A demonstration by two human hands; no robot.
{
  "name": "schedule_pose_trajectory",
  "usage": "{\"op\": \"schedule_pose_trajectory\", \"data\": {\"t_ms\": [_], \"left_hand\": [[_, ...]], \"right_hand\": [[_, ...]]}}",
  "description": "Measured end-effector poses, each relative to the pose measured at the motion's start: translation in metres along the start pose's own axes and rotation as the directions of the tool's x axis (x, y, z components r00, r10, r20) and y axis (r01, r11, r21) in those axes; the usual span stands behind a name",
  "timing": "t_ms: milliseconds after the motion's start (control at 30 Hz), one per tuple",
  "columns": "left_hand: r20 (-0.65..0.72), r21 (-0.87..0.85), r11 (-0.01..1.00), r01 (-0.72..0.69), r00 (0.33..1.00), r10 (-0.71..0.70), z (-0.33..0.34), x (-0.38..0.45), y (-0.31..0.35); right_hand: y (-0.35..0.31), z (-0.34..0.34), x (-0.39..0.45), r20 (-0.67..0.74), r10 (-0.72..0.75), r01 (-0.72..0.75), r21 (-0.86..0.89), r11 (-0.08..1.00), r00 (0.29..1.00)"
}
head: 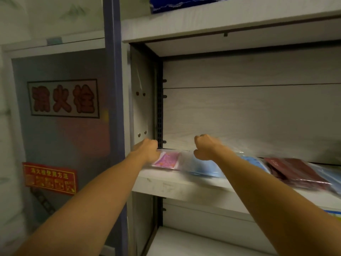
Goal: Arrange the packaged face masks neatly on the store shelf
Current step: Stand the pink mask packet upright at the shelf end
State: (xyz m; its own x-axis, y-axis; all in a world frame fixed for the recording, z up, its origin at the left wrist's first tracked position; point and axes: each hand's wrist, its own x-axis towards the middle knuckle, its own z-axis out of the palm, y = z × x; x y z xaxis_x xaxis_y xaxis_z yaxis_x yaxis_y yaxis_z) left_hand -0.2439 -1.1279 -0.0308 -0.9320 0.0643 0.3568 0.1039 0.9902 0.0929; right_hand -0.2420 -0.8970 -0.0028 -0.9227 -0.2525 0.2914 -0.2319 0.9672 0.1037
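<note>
Clear crinkly plastic wraps every mask pack, so I judge them light, floppy and slick, best taken by an edge or corner seam. The pink patterned mask packet (167, 160) lies at the far left of the pale wood-grain shelf board (184, 187), touching the light blue mask packet (202, 168); further right sit another blue pack (255, 162) and a stack of dark maroon packs (297, 171). My left hand (147, 149) rests at the pink packet's left edge, my right hand (205, 146) over the blue one. Both look curled, but I cannot tell whether the fingers pinch plastic. Left of the shelving, a grey cabinet door (60, 137) carries red-lettered signs (63, 98).
</note>
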Motion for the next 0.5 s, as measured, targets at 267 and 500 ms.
{"op": "schedule_pose_trajectory", "data": {"t_ms": [267,500], "left_hand": [[0.064,-0.104,0.991,0.082,0.995,-0.076,0.017,0.025,-0.020],[0.183,-0.219,0.959,0.178,0.973,-0.139,0.022,0.031,-0.017]], "right_hand": [[-0.030,0.036,0.016,0.056,0.025,-0.025,0.004,1.000,0.998],[-0.014,0.041,0.012,0.150,0.047,-0.038,-0.062,0.997,0.988]]}}
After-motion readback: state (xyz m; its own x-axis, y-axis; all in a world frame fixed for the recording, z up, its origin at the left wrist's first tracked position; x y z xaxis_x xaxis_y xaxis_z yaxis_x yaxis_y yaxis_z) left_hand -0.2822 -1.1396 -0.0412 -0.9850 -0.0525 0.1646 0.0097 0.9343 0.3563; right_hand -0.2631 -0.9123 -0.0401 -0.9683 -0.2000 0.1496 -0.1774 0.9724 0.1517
